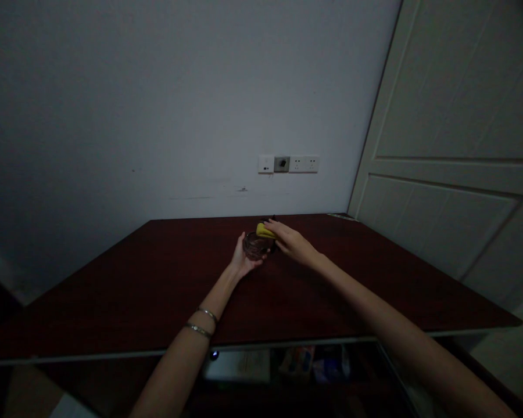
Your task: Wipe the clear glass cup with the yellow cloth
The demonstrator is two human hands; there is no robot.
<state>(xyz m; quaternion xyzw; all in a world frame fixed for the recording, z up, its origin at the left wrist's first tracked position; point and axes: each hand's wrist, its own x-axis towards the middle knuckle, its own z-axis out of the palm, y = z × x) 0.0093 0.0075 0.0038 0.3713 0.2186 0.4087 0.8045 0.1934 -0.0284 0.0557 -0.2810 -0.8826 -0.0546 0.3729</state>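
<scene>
My left hand is wrapped around the side and underside of a small round glass bowl, dark and see-through with a ridged wall. The bowl is held tilted above the dark red-brown tabletop. At the bowl's far right rim, my right hand grips a yellow sponge-like piece; whether it is sponge or folded cloth is hard to tell. A small dark shape shows behind the yellow piece, too dim to name. Two silver bangles circle my left forearm.
Below the table's front edge, an open drawer holds a pale flat box, a colourful packet and a blue-and-white package. A wall with sockets stands behind, and a panelled door at the right.
</scene>
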